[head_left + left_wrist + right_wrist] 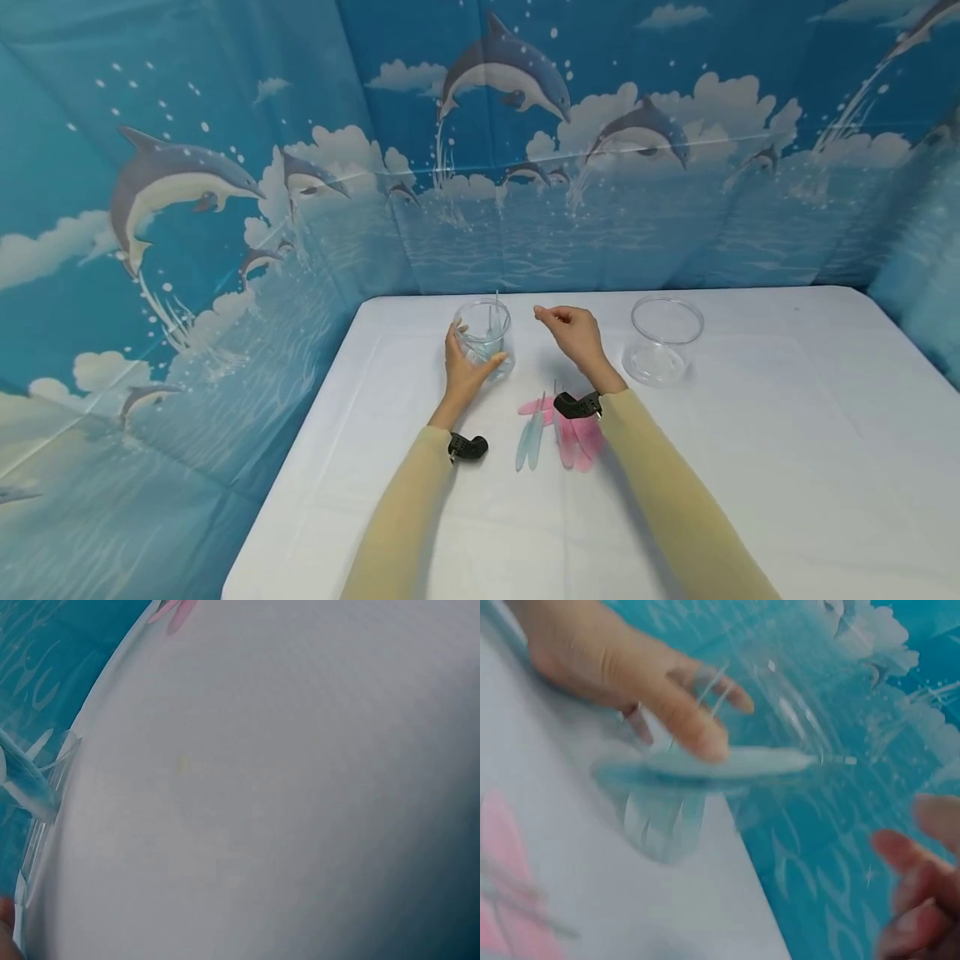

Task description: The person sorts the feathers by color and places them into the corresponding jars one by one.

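My left hand (465,367) grips a clear round jar (482,312), its thumb around the near side. Several pale blue feathers stand inside; one pale blue feather (735,763) shows blurred across the jar in the right wrist view, its stem pointing toward my right hand. A thin stem (497,297) rises above the rim in the head view. My right hand (573,333) hovers right of the jar, fingers loosely bent with nothing visible between them. Near the wrists lie pale blue feathers (530,442) and pink feathers (581,437), partly hidden by the right wrist.
A second clear jar (654,362) stands on the white table (787,467) to the right of my right hand. Blue dolphin-print cloth (480,225) hangs behind and at the sides of the table. Dark wrist cameras (468,447) sit on both wrists.
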`<state>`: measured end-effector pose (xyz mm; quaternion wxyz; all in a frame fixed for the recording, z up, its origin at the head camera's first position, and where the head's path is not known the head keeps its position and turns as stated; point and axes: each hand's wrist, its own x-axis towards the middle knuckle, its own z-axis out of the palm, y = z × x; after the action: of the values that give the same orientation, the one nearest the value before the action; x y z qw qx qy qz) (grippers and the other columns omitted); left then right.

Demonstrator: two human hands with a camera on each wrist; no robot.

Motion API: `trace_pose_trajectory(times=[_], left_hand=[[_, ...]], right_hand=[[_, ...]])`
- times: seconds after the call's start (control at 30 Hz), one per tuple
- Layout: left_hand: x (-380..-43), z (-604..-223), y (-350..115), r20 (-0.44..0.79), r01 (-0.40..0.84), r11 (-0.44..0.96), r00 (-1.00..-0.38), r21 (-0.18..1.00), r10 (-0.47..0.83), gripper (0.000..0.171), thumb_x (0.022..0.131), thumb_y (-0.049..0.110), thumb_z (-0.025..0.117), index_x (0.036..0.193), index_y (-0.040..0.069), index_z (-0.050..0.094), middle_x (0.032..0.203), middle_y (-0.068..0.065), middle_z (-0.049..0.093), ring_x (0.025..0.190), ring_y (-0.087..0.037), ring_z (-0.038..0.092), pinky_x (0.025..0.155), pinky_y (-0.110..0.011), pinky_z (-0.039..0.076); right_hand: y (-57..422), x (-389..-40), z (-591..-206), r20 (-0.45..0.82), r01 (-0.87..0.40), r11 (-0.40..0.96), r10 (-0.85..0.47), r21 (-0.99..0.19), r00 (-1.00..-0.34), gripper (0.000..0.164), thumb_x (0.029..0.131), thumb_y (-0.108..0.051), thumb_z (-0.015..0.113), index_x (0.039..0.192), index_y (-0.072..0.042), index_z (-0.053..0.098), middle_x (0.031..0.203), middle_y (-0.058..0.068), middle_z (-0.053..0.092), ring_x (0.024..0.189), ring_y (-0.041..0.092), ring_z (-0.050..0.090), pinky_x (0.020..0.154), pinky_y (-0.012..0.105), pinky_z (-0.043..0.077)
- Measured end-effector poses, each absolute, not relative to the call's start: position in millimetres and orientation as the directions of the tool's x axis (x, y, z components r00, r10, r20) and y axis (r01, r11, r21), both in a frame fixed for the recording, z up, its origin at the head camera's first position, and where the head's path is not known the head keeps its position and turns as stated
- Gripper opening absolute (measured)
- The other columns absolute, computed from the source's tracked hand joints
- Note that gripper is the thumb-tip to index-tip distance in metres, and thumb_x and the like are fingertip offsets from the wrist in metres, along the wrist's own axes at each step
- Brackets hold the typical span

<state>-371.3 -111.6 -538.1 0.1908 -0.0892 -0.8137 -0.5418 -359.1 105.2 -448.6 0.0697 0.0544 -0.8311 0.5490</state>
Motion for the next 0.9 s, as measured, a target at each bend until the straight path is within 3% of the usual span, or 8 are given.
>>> trace_pose_trajectory(times=[0.1,0.2,0.3,0.47,0.67,0.9], left_hand=[[-371,-537,-113,0.396,0.341,0.394,-0.916,0.853,-0.065,0.104,0.074,0.031,0.083,0.150,0.022,0.013,0.143,-0.008,0.030,0.132,-0.025,0.030,0.106,-0.047,0.026],[-370,-536,-114,0.387,0.332,0.391,-0.920,0.859,-0.069,0.104,0.074,0.032,0.083,0.150,0.022,0.013,0.144,-0.007,0.030,0.132,-0.024,0.030,0.106,-0.045,0.026],[-370,-536,-114,0.378,0.324,0.384,-0.923,0.865,-0.072,0.104,0.074,0.031,0.083,0.150,0.024,0.013,0.144,-0.006,0.030,0.132,-0.022,0.030,0.106,-0.044,0.026],[-371,-538,-112,0.368,0.316,0.384,-0.927,0.868,-0.070,0.104,0.074,0.031,0.083,0.150,0.026,0.012,0.144,-0.005,0.030,0.133,-0.023,0.030,0.105,-0.045,0.027],[-368,-536,-112,0.367,0.317,0.378,-0.928,0.870,-0.067,0.104,0.074,0.033,0.082,0.150,0.025,0.012,0.145,-0.005,0.029,0.133,-0.025,0.028,0.105,-0.049,0.026],[-369,-536,-112,0.374,0.322,0.386,-0.925,0.864,-0.066,0.103,0.074,0.031,0.083,0.150,0.023,0.014,0.145,-0.006,0.030,0.132,-0.025,0.030,0.105,-0.047,0.026]], right_hand=[[116,-357,-457,0.005,-0.070,0.519,-0.124,-0.852,-0.992,0.046,0.091,-0.048,0.059,0.103,-0.006,0.073,0.090,0.011,0.065,0.066,0.020,0.049,0.062,0.035,0.040],[122,-356,-467,-0.152,-0.031,0.642,-0.228,-0.766,-0.962,0.043,0.089,-0.045,0.062,0.097,-0.005,0.075,0.066,0.005,0.056,0.052,0.015,0.042,0.053,0.031,0.038],[123,-351,-472,-0.241,-0.015,0.731,-0.245,-0.682,-0.939,0.038,0.086,-0.045,0.066,0.089,-0.008,0.076,0.058,0.001,0.053,0.051,0.013,0.041,0.051,0.028,0.036],[123,-341,-470,-0.262,0.026,0.834,-0.144,-0.551,-0.954,0.035,0.082,-0.045,0.069,0.080,-0.011,0.074,0.072,0.001,0.063,0.064,0.017,0.051,0.055,0.033,0.040],[122,-340,-477,-0.262,0.034,0.875,-0.108,-0.483,-0.959,0.038,0.078,-0.046,0.072,0.080,-0.008,0.070,0.078,0.003,0.063,0.072,0.022,0.055,0.062,0.040,0.044],[119,-342,-488,-0.309,0.062,0.838,-0.130,-0.543,-0.942,0.034,0.074,-0.042,0.077,0.072,-0.009,0.068,0.071,0.002,0.059,0.068,0.020,0.052,0.060,0.034,0.040]])
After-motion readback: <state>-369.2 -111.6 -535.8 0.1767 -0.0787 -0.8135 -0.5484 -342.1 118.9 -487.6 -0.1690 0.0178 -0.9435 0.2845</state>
